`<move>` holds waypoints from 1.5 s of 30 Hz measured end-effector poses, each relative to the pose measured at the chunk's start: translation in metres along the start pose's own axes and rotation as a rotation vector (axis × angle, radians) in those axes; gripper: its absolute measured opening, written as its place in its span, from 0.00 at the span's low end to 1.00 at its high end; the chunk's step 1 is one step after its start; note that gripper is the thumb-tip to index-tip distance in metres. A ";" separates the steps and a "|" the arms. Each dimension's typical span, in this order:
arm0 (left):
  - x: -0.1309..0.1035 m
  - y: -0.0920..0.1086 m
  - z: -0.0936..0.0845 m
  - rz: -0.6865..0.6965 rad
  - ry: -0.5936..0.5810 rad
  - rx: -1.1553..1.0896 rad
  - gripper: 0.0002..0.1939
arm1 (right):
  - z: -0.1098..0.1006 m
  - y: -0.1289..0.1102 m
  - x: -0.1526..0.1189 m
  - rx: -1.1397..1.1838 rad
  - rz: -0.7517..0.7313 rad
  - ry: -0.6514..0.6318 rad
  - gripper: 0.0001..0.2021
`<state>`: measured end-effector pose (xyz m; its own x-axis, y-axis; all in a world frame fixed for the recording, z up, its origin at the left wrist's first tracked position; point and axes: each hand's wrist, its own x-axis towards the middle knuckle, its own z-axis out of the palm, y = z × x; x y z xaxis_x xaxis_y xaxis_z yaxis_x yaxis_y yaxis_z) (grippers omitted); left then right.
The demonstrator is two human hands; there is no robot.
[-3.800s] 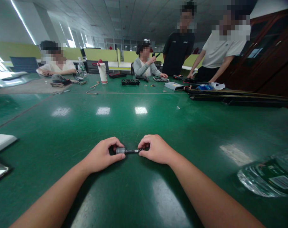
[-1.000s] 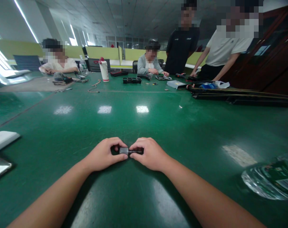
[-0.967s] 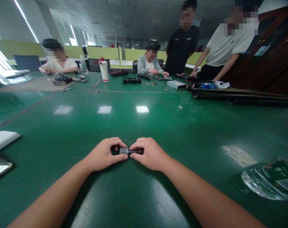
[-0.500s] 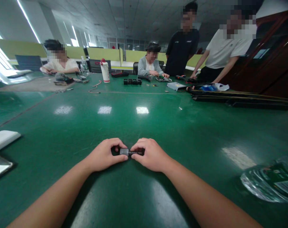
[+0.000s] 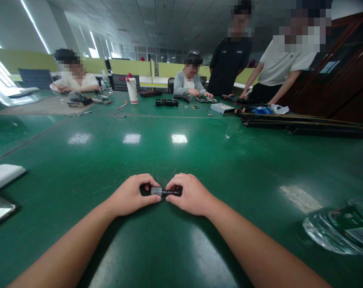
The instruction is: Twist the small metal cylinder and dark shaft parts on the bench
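Observation:
Between thumb and fingers, my left hand (image 5: 136,195) grips a short grey metal nut, long like a coupling sleeve (image 5: 156,191). My right hand (image 5: 188,194) pinches a dark threaded bolt (image 5: 171,193) from above and below. The bolt lies sideways, its left end meeting the nut's right end; how deep it sits inside is hidden. Both hands rest low at the green tabletop (image 5: 157,156), close together in front of me.
A clear plastic bottle (image 5: 340,230) lies at the right. White-edged objects (image 5: 4,176) sit at the left edge. Across the table stand a white tumbler (image 5: 132,90), a black part (image 5: 167,103) and a silver box (image 5: 222,108). Several people are at the far side.
Both hands keep their grip on the nut and bolt. The right fingers have shifted very slightly, and a little more thread shows beside the nut.

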<state>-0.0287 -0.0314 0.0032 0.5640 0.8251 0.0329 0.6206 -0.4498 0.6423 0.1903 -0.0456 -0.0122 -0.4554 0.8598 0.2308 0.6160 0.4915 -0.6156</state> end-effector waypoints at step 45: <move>0.001 -0.003 0.001 -0.022 0.036 -0.002 0.13 | -0.013 0.014 -0.001 -0.040 0.034 -0.009 0.07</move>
<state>-0.0293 -0.0294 0.0000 0.5303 0.8465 0.0468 0.6315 -0.4312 0.6444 0.2077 -0.0380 -0.0112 -0.4393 0.8750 0.2033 0.6561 0.4671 -0.5927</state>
